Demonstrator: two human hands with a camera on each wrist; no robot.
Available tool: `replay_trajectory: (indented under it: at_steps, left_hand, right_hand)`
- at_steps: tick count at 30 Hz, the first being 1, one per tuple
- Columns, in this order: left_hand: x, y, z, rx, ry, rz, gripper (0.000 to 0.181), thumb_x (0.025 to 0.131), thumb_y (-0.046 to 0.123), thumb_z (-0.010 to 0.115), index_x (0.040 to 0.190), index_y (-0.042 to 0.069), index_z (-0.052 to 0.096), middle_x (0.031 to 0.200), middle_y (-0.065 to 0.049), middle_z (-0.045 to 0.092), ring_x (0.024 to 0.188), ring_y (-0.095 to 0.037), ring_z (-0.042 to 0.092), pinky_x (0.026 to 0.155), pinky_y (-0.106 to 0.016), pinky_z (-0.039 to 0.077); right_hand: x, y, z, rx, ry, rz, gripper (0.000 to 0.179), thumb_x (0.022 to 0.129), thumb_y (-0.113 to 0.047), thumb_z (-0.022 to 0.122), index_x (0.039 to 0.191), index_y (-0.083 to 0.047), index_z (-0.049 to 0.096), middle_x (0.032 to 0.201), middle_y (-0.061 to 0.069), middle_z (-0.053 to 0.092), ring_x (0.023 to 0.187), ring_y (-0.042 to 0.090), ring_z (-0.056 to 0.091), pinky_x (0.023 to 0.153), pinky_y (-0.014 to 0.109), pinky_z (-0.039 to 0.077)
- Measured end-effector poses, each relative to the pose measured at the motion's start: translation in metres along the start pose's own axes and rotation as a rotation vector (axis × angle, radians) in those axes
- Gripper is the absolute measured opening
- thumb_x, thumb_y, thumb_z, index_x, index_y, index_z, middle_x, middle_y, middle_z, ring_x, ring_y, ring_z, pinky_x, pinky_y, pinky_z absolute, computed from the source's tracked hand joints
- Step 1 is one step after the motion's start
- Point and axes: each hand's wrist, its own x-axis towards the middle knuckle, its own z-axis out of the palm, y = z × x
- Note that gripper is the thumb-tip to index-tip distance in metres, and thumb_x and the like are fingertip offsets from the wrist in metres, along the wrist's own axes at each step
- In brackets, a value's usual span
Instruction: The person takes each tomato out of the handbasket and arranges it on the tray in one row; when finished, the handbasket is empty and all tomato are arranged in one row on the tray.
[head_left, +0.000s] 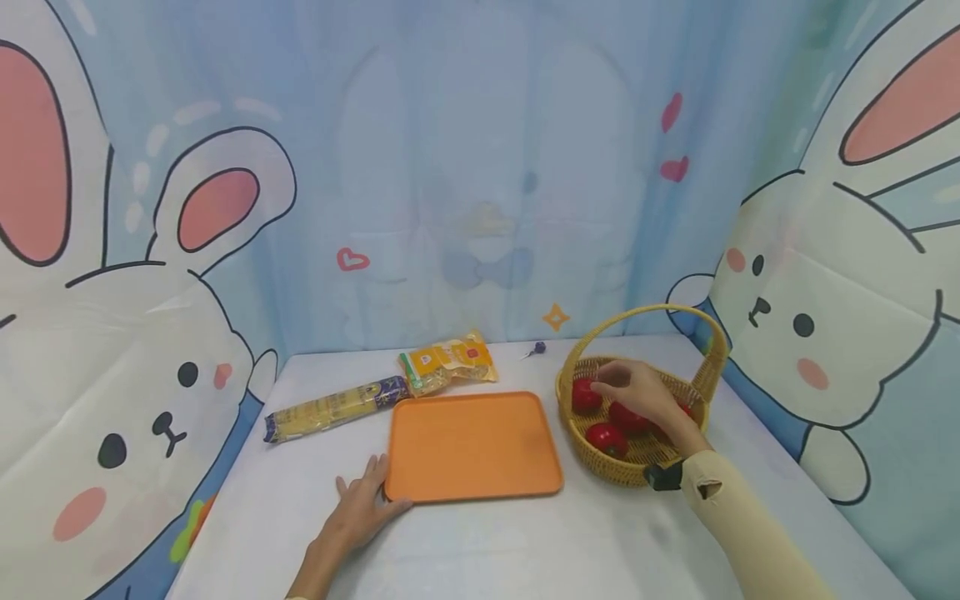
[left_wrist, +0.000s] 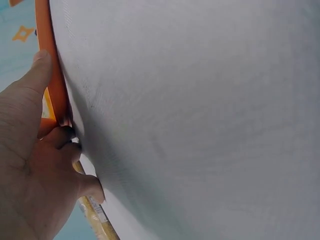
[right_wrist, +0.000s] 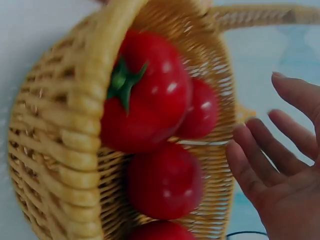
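My left hand (head_left: 360, 508) rests at the front left corner of an orange tray (head_left: 472, 450). Its thumb lies along the front edge, and the other fingers are by the left side. In the left wrist view the thumb touches the tray's orange rim (left_wrist: 59, 95). Over a yellow woven basket (head_left: 611, 468) hovers my right hand (head_left: 641, 392). Several red tomatoes (head_left: 606, 439) lie inside, one large with a green stem top (right_wrist: 155, 95). The right wrist view shows the right hand's fingers (right_wrist: 255, 155) spread loosely, apart from the tomatoes, holding nothing.
Behind the tray lie a long pack of noodles (head_left: 337, 408) and a yellow bag of dry food (head_left: 450, 364). A small dark purple object (head_left: 538, 347) sits near the back edge. The basket's tall handle (head_left: 652, 310) arches above it. A printed curtain hangs behind the white table (head_left: 480, 550).
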Motion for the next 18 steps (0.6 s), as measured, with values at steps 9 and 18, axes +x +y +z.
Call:
replay_trajectory:
  at_steps: [9,18]
  left_hand:
    - [0.001,0.002,0.001,0.005,-0.005,-0.016,0.096,0.094,0.042,0.084,0.161,-0.009,0.038,0.167,-0.033,0.034,0.157,-0.052,0.032,0.119,-0.086,-0.003]
    - [0.001,0.001,-0.002,0.025,-0.003,-0.004,0.095,0.094,0.045,0.083,0.161,-0.008,0.041,0.166,-0.033,0.036,0.156,-0.052,0.034,0.117,-0.087,0.0]
  right_hand:
    - [0.016,0.025,0.013,0.007,-0.04,0.148,0.06,0.096,-0.022,0.084,0.139,0.014,0.061,0.134,0.035,0.066,0.126,0.051,0.063,0.107,0.062,0.055]
    - [0.033,0.024,0.027,0.014,-0.121,0.179,0.061,0.095,-0.014,0.082,0.142,0.015,0.056,0.139,0.036,0.063,0.132,0.052,0.059,0.113,0.065,0.05]
